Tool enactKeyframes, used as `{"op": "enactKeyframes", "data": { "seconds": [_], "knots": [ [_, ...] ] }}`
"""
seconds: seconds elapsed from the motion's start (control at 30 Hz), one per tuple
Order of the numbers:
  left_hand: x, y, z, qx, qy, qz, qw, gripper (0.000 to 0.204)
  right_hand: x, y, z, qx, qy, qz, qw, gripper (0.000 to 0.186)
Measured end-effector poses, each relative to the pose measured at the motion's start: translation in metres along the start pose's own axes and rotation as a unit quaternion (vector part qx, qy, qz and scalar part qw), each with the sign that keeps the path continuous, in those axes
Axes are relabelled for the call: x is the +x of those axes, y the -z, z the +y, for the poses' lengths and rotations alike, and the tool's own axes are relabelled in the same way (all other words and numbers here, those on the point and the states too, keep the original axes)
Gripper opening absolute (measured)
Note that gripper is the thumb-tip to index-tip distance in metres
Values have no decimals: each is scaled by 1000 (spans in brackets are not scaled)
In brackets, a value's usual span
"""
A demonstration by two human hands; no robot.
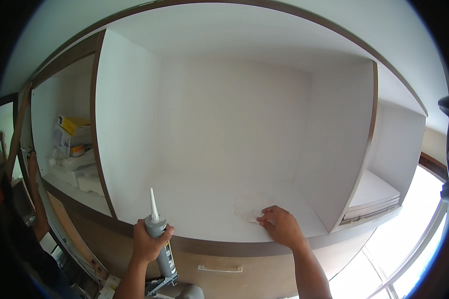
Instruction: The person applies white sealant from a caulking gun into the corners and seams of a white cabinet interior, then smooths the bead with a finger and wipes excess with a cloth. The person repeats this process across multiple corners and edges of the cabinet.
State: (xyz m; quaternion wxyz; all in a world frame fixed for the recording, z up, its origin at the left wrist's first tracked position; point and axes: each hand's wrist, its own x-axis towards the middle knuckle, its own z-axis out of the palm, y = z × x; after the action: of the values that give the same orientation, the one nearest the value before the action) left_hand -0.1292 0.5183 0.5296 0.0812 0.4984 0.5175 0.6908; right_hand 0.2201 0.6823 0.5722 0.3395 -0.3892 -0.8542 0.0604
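I look into a wide white cabinet, its smooth, matte panels edged in dark brown, filling my view's centre and curving at the rim. Toward 4 o'clock I get a bright window. Between 8 and 9 o'clock, I catch another person's bare arm against the cabinet's side. Between 3 and 4, flat boards lie stacked in a side compartment; at 9, lumpy white foam sits beneath a yellow-and-white box. At 7 o'clock I have the cylindrical grey cartridge, seated in a dark-framed caulking gun and tilted slightly, its tapered white nozzle upward. The left hand has its fingers wrapped snugly around the cartridge's front end. Near 5, the right hand curls its fingers nearly together at the shelf, beside a faint rough smudge; I can't tell whether they grip anything. At 6 I spot a slim, pale drawer handle.
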Motion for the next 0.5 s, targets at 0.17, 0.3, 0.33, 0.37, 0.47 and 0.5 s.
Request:
{"op": "enactKeyframes", "data": {
  "seconds": [0.17,0.3,0.33,0.37,0.47,0.5],
  "knots": [
    [5,3,7,-5,-13,-23,1000,25,-1,1,5,40,-75,13,996,36],
    [1,9,-16,51,35,-42,997,28,1,-24,6,-132,-13,102,986,42],
    [-3,7,-24,2,42,24,999,33,3,-26,9,-116,-42,40,992,42],
    [-3,0,-32,-68,50,44,995,38,5,-26,9,-85,-59,48,994,37],
    [4,11,-39,-22,43,2,999,59,5,-10,8,82,-146,15,986,28],
    [7,9,-42,-33,28,-11,999,55,2,-2,7,105,-151,19,983,27]
  ]
}}
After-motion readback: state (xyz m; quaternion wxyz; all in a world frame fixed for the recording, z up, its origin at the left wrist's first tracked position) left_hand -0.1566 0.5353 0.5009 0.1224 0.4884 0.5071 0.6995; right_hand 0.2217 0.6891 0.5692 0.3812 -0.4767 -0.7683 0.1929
